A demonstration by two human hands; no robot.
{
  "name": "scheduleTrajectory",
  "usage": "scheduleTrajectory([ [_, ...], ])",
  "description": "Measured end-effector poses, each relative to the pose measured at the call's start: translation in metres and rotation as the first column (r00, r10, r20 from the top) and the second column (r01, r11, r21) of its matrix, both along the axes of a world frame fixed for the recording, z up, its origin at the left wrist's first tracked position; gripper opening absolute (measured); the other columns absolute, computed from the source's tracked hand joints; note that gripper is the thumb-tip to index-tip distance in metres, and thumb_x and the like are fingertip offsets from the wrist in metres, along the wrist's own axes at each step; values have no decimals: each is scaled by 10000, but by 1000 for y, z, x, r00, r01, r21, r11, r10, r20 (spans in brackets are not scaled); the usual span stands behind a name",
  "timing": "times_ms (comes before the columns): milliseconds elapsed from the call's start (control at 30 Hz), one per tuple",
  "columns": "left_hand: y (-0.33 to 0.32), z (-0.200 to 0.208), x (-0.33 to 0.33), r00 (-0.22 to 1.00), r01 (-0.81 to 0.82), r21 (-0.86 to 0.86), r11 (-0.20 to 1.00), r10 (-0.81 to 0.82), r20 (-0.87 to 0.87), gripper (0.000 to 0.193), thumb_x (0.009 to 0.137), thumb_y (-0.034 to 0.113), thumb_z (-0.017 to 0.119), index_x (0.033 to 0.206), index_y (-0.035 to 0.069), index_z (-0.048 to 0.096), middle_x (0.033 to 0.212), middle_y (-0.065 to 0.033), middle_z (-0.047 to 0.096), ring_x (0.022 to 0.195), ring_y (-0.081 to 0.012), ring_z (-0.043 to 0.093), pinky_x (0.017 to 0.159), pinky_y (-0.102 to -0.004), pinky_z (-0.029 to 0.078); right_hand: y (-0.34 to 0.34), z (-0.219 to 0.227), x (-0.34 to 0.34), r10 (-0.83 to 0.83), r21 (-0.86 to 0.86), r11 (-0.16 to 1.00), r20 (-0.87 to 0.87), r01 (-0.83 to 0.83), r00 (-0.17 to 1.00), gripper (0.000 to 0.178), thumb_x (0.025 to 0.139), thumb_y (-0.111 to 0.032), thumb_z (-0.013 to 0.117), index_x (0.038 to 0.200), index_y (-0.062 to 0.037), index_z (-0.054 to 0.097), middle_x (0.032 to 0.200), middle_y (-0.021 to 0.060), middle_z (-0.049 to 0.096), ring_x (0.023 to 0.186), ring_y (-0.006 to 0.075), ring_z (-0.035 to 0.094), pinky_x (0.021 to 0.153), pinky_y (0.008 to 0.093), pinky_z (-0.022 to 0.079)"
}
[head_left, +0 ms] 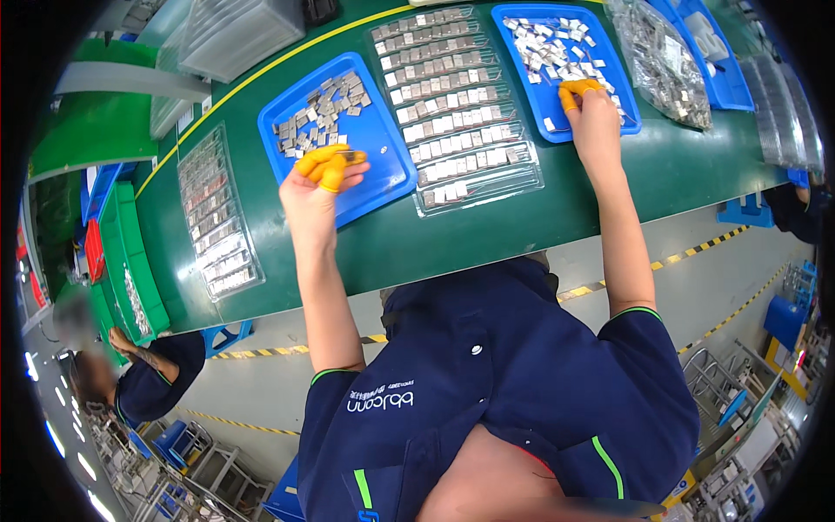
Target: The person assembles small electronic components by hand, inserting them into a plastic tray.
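Note:
My left hand (323,171), with yellow finger cots, pinches a small metal connector piece (351,157) over the left blue tray (376,184). Loose silvery connector pieces (323,109) lie in that tray's far part. My right hand (591,109), also in yellow finger cots, reaches into the right blue tray (541,106) among small white connectors (552,52). Its fingers are closed together, and whatever they hold is hidden. Between the two blue trays lies a clear blister tray (532,181), filled with rows of silver and white connectors.
Left of me is another filled blister tray (254,265). A clear bag of parts (670,70), another blue tray (733,90) and stacked clear trays (787,117) stand right. A green bin (122,226) and a co-worker (152,391) are at the far left.

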State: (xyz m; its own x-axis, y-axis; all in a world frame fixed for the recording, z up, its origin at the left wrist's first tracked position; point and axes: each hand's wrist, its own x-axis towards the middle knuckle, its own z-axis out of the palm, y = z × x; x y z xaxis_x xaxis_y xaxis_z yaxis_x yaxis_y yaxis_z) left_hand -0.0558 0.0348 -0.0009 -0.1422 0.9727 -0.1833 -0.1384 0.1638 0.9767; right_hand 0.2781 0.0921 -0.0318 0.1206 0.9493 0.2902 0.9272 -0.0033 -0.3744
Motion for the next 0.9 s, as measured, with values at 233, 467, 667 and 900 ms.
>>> scheduleTrajectory([
  [233, -11, -10, 19, 999, 0, 13, 1000, 1, -50, 220, 798, 63, 629, 987, -44, 598, 924, -137, 631, 775, -196, 628, 694, -263, 509, -4, 17, -5, 86, 233, 970, -60, -70, 994, 151, 791, -48, 571, 930, 4, 599, 867, 152, 600, 864, 311, 546, 750, 369, 424],
  [467, -19, 1, 66, 947, 167, -97, 981, -132, 294, 256, 783, -13, 612, 1024, -81, 556, 923, -181, 626, 769, -222, 647, 634, -236, 530, -53, 62, -67, 203, 27, 938, -850, -345, 486, 148, 736, -35, 661, 883, -14, 650, 837, 48, 660, 794, 108, 611, 756, 250, 459],
  [667, -26, 0, 86, 959, 160, -62, 985, -140, 247, 264, 737, -42, 653, 982, -95, 570, 869, -162, 635, 723, -198, 645, 635, -246, 531, -64, 46, -80, 290, 74, 920, -787, -384, 545, 169, 731, -60, 676, 899, -44, 678, 856, 69, 666, 833, 147, 615, 792, 274, 462],
  [900, -32, 1, 87, 986, 130, -41, 991, -125, 107, 216, 719, -23, 683, 910, -94, 613, 822, -142, 646, 716, -172, 636, 654, -245, 524, -67, 43, -85, 305, 88, 916, -788, -392, 535, 186, 723, -41, 674, 908, -61, 681, 864, 95, 662, 878, 191, 608, 790, 278, 466],
])
